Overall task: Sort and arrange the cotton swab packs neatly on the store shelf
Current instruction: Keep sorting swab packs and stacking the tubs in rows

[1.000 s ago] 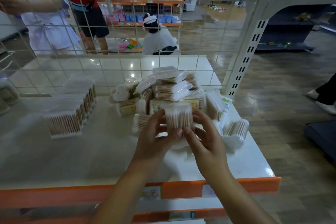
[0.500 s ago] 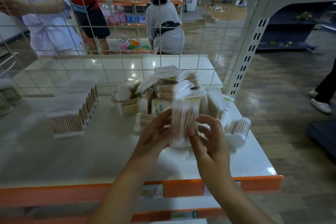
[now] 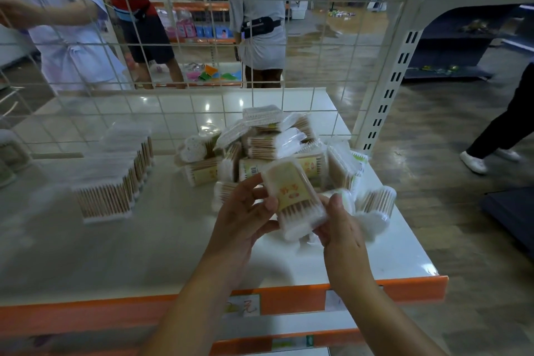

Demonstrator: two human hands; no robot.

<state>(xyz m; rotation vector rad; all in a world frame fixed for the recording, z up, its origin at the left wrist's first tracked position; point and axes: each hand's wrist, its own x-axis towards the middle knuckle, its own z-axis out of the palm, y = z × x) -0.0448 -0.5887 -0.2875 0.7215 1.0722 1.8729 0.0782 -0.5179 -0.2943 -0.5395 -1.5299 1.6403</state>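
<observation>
While we hold one swab pack [image 3: 293, 199] up over the shelf [image 3: 144, 254], our left hand [image 3: 242, 220] curls round its left edge, thumb on the yellow label, and our right hand [image 3: 342, 228] pinches its lower right corner. The pack tilts, its cotton ends pointing down toward us, and it hangs just in front of the heap [image 3: 277, 147] of loose packs.

That heap sits at the right of the shelf, packs lying every way, some flat, some on edge, one perched on top. Two more packs [image 3: 375, 202] lie at the right of our hands, near the shelf's end, partly hidden by our right hand. At the left, well apart from the heap, a tidy row [image 3: 115, 176] of packs stands upright, running back toward the wire grid [image 3: 173, 66]. Between row and heap the shelf is bare white. Blurred containers [image 3: 8, 153] show at the far left edge.

An orange strip [image 3: 289, 302] with price labels runs along the shelf's front. Behind the grid, people [image 3: 260, 23] stand in the aisle; a slotted post [image 3: 390, 89] rises at the right.
</observation>
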